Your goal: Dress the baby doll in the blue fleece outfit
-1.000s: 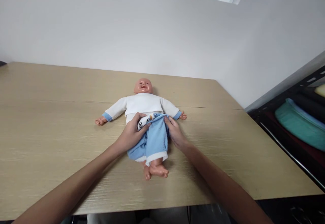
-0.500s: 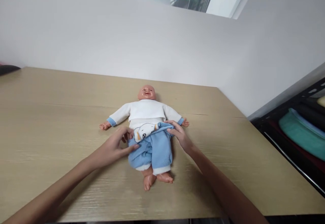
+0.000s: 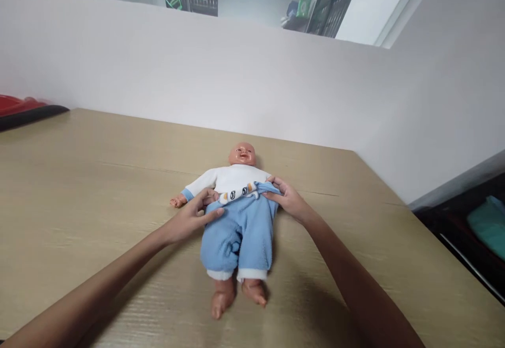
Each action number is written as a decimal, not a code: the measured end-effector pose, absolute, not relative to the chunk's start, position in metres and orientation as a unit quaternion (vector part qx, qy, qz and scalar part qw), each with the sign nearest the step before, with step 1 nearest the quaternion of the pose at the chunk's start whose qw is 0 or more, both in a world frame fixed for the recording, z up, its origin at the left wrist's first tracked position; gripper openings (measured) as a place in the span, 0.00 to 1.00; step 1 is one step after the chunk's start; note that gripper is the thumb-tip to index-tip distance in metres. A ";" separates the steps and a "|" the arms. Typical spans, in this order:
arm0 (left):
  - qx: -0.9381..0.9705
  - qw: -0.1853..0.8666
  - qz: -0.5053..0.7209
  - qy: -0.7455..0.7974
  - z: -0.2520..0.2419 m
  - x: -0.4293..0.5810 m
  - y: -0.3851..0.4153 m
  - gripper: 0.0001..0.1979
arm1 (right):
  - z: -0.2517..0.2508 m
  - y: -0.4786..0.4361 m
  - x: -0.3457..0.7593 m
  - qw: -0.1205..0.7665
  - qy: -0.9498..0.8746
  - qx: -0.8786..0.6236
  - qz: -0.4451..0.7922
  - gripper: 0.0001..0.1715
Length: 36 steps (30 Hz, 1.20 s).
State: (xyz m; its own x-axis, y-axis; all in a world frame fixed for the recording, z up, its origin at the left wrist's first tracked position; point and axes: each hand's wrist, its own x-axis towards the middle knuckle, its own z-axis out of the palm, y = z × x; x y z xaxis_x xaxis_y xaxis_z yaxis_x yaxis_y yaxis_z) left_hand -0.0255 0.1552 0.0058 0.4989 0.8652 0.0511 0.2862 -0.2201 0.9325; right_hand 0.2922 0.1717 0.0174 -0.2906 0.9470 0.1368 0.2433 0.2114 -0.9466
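Head view. A baby doll [image 3: 242, 154] is seen lying on its back on the wooden bench [image 3: 79, 180], a little right of centre, with its head toward the white wall [image 3: 236, 74] and its bare feet [image 3: 236, 295] toward the camera. It is dressed in a white top [image 3: 229, 177] with blue cuffs and in blue trousers [image 3: 240, 232] with white hems, both legs being covered to the ankles.

The left hand [image 3: 193, 216] is closed on the trousers' waistband at the picture-left hip, with the thumb laid on the blue cloth and the fingers curled behind the edge. The right hand [image 3: 290, 201] is pinched on the same waistband at the picture-right hip. Between the two hands the waistband [image 3: 239, 194] is folded over, so that a white lining with printed eyes is shown, level with the doll's belly. One doll arm [image 3: 185, 196] is stretched out on the bench just beside the left hand.

A red and black object [image 3: 23, 109] is noted at the far left edge of the bench. A dark shelf [image 3: 453, 232] with teal cloth [image 3: 487, 224] is noted at the right.
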 end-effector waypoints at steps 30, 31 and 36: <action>0.767 0.499 0.281 0.291 -0.035 -0.055 0.207 0.24 | -0.053 0.140 0.333 0.420 -0.615 -0.485 0.459 0.20; 0.761 0.509 0.283 0.285 -0.034 -0.056 0.204 0.24 | -0.056 0.133 0.333 0.418 -0.614 -0.485 0.462 0.23; 0.615 0.652 0.332 0.296 -0.036 -0.040 0.193 0.11 | -0.070 0.127 0.302 0.535 -0.499 -0.494 0.470 0.23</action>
